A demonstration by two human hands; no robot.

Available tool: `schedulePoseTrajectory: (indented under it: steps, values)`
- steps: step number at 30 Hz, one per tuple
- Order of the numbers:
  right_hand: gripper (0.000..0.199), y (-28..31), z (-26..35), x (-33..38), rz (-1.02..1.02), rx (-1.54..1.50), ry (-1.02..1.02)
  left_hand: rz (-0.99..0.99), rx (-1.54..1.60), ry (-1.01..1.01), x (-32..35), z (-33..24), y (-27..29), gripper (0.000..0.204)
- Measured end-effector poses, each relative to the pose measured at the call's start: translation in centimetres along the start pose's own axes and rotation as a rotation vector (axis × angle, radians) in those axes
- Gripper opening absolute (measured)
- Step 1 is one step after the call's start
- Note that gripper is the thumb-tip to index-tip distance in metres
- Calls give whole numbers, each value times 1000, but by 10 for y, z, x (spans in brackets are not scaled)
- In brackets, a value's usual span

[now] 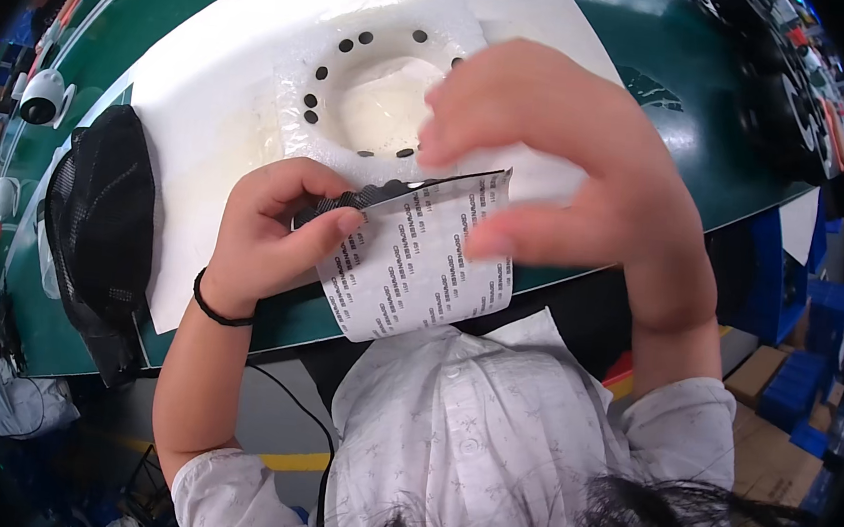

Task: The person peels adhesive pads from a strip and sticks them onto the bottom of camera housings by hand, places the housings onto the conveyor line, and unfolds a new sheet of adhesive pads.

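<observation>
- Holding a white printed sheet [421, 274] by its left end, the person's left hand [274, 231] is clamping it between thumb and fingers; dark round pads [385, 192] are showing along the far edge.
- The sheet is sloping over the near edge of the green counter [655, 13], just in front of the person's white shirt [450, 406].
- The right hand [601, 169] is hovering around the sheet's right end, its grip spread, thumb well apart from fingers. It is looking blurred to me, so I cannot tell whether it is touching the sheet.
- Beyond, a round white piece [348, 78] is lying on pale foam [292, 87], with black dots [365, 38] sitting around its rim; white paper [197, 83] is spreading underneath.
- As I am judging it, the sheet could be slipping or curling off the counter if the left thumb loosens, since only that end is surely being held.
- If the pads are sticky, a fold could be gluing them together. A low sweep of the right hand could be nudging the dots askew.
- The right hand is blocking my view of the piece's right side, while the sheet and left hand are covering the foam's near edge.
- A black mesh bag [105, 216] is crowding the left; dark rounded objects [788, 95] are standing far right; blue bins [823, 329] are sitting beyond the counter.
</observation>
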State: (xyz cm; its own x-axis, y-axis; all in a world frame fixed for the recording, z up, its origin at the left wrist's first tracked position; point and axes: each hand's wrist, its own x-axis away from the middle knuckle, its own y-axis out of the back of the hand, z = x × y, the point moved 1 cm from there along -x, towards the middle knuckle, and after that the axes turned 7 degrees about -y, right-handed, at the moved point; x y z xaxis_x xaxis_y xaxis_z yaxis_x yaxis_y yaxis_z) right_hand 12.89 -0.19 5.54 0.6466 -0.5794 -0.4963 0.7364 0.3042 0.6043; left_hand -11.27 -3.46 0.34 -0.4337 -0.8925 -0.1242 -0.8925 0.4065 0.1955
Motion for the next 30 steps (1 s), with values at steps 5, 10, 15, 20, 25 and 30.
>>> schedulePoseTrajectory:
  steps: [5,10,15,20,25,30]
  values:
    - [25,-2,40,3,96,-248,80,-11,84,54,1,-2,2,14]
    - [11,24,65,6,334,-505,-64,-15,68,67,-4,-10,1,14]
    - [12,20,48,22,310,-608,-17,-17,32,90,-1,-6,6,16]
    - [13,24,42,28,276,-701,37,-3,46,64,-4,-7,6,16]
    - [15,25,38,32,259,-784,97,1,41,60,-3,-9,5,16]
    - [20,19,30,58,422,-894,108,17,112,43,-5,-11,2,18]
